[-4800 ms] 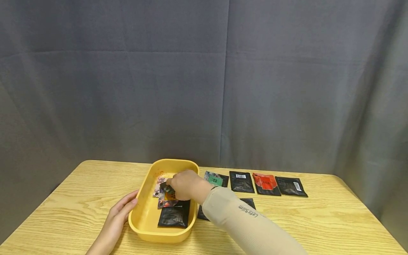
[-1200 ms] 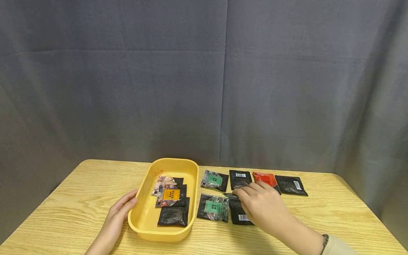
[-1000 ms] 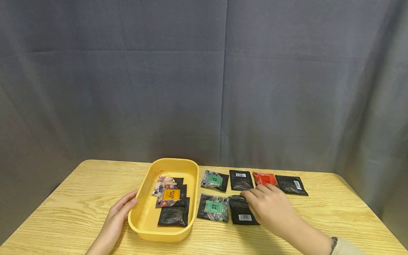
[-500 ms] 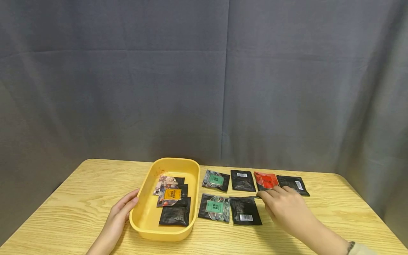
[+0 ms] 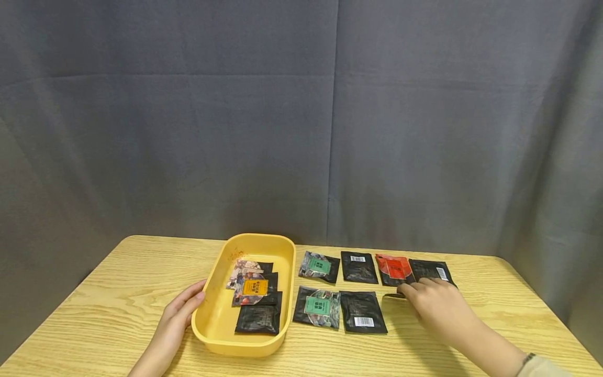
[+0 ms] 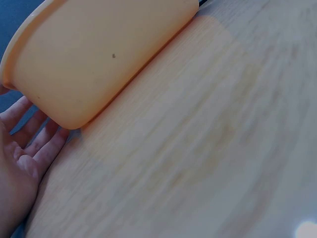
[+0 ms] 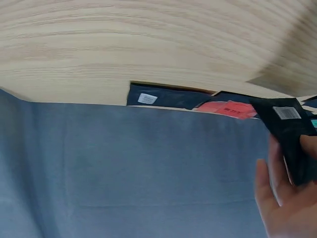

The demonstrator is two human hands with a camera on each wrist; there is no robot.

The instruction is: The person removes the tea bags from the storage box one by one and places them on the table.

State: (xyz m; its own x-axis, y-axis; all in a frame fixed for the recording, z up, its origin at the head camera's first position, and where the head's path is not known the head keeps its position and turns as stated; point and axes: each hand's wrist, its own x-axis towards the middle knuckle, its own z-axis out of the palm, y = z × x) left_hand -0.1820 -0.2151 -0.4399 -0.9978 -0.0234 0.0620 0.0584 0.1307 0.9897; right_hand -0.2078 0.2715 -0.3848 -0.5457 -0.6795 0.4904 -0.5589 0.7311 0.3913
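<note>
My left hand [image 5: 173, 320] rests against the left outer wall of a yellow plastic tub [image 5: 245, 350], fingers relaxed and fairly straight. In the left wrist view its fingers [image 6: 47, 148] lie near the tub's corner. My right hand [image 5: 443, 310] pinches a black sachet [image 7: 287, 129] with a white barcode label, seen as only a dark sliver in the head view. It hovers in front of a red-fronted sachet [image 5: 394, 268] and a black barcoded sachet [image 5: 428, 269] in the back row. The tub holds several overlapping sachets, one with an orange label [image 5: 255, 287].
Also in the back row lie a green-labelled sachet [image 5: 318, 266] and a black one [image 5: 359, 268]. The front row has another green-labelled sachet [image 5: 316, 307] and a black barcoded one [image 5: 363, 311]. A grey curtain [image 5: 301, 131] hangs behind the wooden table [image 5: 141, 283].
My right hand has left the tub, picked up the black sachet from the front row area and carried it to the right. The left hand has stayed at the tub.
</note>
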